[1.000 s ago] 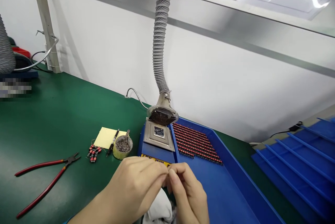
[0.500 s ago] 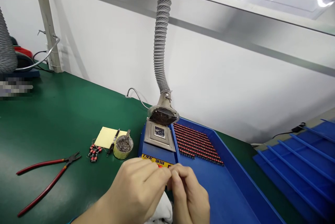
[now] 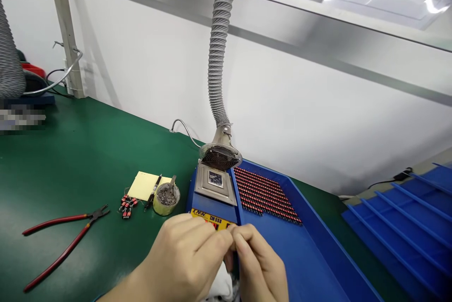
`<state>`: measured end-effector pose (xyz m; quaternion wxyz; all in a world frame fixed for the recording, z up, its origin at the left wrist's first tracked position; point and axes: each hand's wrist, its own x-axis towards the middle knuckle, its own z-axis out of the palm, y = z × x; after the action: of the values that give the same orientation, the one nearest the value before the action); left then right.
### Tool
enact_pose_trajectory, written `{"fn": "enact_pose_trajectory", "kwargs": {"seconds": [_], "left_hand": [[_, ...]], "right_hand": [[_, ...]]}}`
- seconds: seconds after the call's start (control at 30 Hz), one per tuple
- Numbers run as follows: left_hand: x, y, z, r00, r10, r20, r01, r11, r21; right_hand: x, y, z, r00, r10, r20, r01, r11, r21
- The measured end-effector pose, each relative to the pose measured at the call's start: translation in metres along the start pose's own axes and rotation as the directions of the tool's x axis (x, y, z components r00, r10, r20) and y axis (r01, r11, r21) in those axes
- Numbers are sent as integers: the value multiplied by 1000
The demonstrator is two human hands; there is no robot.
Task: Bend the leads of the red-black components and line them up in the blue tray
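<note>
My left hand (image 3: 189, 255) and my right hand (image 3: 259, 259) meet fingertip to fingertip at the bottom middle. Both are closed in a pinch, and whatever they hold is hidden behind the fingers. Just beyond them stands a blue solder pot with a yellow label (image 3: 212, 218) and a metal top plate (image 3: 215, 191), which has a small shiny square of solder (image 3: 215, 178) in its centre. White cloth (image 3: 222, 285) shows below the hands. To the right, a blue tray (image 3: 300, 255) holds rows of small red and black components (image 3: 266, 194).
Above the pot hangs a fume extractor hood (image 3: 221, 154) on a grey hose (image 3: 219, 48). On the green table lie red-handled pliers (image 3: 67, 241), a yellow notepad (image 3: 143, 185), a pen (image 3: 153, 192), a cup of grey bits (image 3: 165, 201) and loose red-black components (image 3: 127, 205). Blue ribbed trays (image 3: 406, 217) stand right.
My right hand has shifted slightly right and down, its fingertips still against my left hand's. The things on the table stay where they were.
</note>
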<state>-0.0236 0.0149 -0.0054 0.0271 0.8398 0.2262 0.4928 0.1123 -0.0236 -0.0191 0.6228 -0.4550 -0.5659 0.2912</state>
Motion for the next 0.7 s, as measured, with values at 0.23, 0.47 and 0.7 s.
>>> {"fn": "enact_pose_trajectory", "kwargs": {"seconds": [0.23,0.47,0.7], "left_hand": [[1,1,-4,970,-236,66,241,876,-418],[-3,-1,5,998,21,-52,-21,1000,-13],[0,0,-2,969,-244,34,233,862,-450]], "right_hand": [[9,1,-14,923,-372,97,379,923,-70],[-1,4,-2,999,-35,-15,34,997,-65],[11,4,-15,921,-384,67,387,922,-25]]}}
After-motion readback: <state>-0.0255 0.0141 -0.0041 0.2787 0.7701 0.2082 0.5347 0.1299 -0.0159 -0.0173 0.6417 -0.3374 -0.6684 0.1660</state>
